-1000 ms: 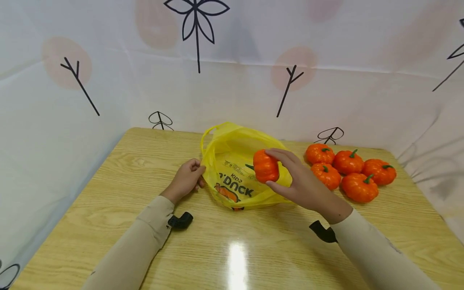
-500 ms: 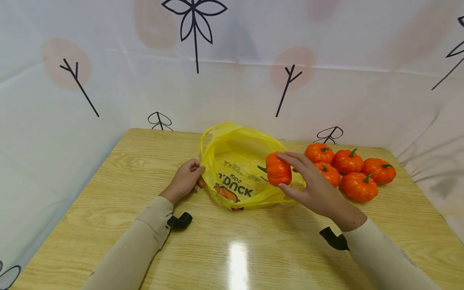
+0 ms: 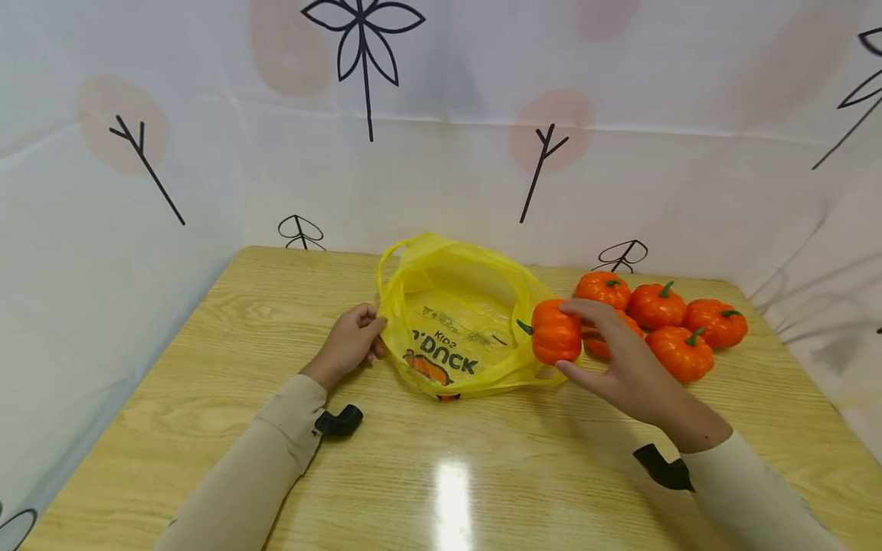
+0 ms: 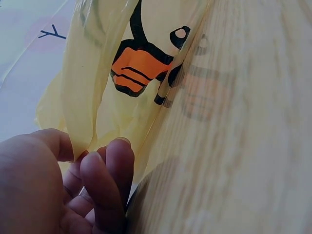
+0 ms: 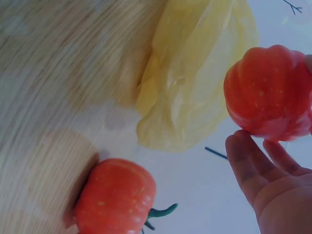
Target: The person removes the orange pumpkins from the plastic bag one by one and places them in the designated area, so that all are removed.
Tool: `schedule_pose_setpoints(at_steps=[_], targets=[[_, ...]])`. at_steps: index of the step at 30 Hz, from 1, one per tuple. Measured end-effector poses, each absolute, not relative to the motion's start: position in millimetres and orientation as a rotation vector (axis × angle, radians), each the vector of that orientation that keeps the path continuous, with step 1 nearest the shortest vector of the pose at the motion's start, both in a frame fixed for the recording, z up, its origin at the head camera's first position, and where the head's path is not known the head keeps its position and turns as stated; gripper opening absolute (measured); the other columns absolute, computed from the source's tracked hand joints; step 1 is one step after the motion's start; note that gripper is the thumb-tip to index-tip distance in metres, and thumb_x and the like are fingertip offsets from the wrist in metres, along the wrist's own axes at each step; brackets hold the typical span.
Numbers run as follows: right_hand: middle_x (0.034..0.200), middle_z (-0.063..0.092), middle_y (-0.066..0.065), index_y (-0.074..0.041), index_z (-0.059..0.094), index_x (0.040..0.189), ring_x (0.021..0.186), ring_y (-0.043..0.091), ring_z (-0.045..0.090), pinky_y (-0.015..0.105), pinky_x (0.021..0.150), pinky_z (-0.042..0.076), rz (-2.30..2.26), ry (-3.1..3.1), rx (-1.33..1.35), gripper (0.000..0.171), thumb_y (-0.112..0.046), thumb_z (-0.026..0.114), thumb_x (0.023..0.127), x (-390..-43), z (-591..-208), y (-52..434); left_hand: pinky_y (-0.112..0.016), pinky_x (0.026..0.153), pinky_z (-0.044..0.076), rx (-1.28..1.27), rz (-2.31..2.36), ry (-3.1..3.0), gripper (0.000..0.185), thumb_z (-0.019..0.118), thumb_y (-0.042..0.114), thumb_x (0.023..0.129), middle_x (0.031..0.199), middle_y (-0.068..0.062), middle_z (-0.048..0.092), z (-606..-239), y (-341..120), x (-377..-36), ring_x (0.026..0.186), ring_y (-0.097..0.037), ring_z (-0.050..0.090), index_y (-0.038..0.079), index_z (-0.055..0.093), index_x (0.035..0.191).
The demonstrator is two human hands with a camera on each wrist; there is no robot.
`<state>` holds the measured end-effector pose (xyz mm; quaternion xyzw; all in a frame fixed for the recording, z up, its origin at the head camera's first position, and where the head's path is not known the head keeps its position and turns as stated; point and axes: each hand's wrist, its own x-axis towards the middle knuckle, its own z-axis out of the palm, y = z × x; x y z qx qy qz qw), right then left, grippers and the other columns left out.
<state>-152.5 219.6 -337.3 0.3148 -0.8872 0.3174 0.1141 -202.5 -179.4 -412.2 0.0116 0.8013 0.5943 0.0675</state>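
A yellow plastic bag (image 3: 455, 306) with a duck print lies open on the wooden table (image 3: 482, 474). My left hand (image 3: 368, 329) pinches the bag's left rim between thumb and fingers (image 4: 105, 170); the thin yellow film (image 4: 97, 73) fills the left wrist view. My right hand (image 3: 572, 338) grips a small orange pumpkin (image 3: 554, 333) by its sides, stem pointing left, just past the bag's right rim. In the right wrist view that pumpkin (image 5: 268, 90) sits above my fingers (image 5: 243, 156), with the bag (image 5: 195, 73) behind it.
Several more orange pumpkins (image 3: 654, 304) are clustered at the table's back right, one partly hidden behind my right hand; one (image 5: 114, 197) shows on the table in the right wrist view. A printed white cloth backdrop (image 3: 441, 153) walls the table on three sides.
My right hand has carried the pumpkin rightward, from over the bag's mouth to just outside its right rim, close to the cluster. The left hand has kept its hold.
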Motion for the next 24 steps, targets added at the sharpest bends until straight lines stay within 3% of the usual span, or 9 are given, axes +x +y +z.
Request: schedule_pose_setpoints(at_steps=[5,12,19,24], targets=[[0.139,0.051,0.008,-0.011,0.041,0.145,0.117,-0.002,0.051,0.003,0.094,0.044,0.994,-2.572,0.909,0.080,-0.002,0.084,0.078,-151.2,-341.2,227.0,-0.028,0.049,0.052,0.028,1.789,2.422,0.020,0.051,0.027,0.105,0.080,-0.007,0.063,-412.0,-179.9,-202.3,0.060,-0.018,0.059,0.008,0.055,0.110],[0.141,0.052,0.008,-0.012,0.038,0.144,0.115,0.008,0.055,0.002,0.093,0.042,0.935,-2.632,0.815,0.078,-0.010,0.084,0.081,-146.1,-345.1,239.2,-0.027,0.050,0.052,0.034,1.782,2.426,0.022,0.051,0.028,0.106,0.079,-0.006,0.062,-413.2,-180.0,-203.7,0.060,-0.017,0.059,0.007,0.055,0.112],[0.138,0.053,0.006,-0.013,0.039,0.144,0.108,-0.007,0.054,0.003,0.092,0.042,0.957,-2.629,0.820,0.080,-0.008,0.085,0.079,-140.9,-349.9,248.0,-0.028,0.051,0.053,0.047,1.782,2.431,0.024,0.051,0.028,0.106,0.080,-0.006,0.063,-414.1,-180.4,-204.0,0.060,-0.017,0.060,0.005,0.054,0.113],[0.142,0.050,0.007,-0.013,0.040,0.147,0.114,-0.008,0.048,0.001,0.094,0.039,0.953,-2.593,0.863,0.087,-0.005,0.087,0.075,-138.9,-353.2,251.8,-0.028,0.051,0.053,0.034,1.782,2.427,0.021,0.050,0.028,0.106,0.082,-0.007,0.064,-412.5,-180.1,-202.7,0.061,-0.018,0.062,0.008,0.055,0.111]])
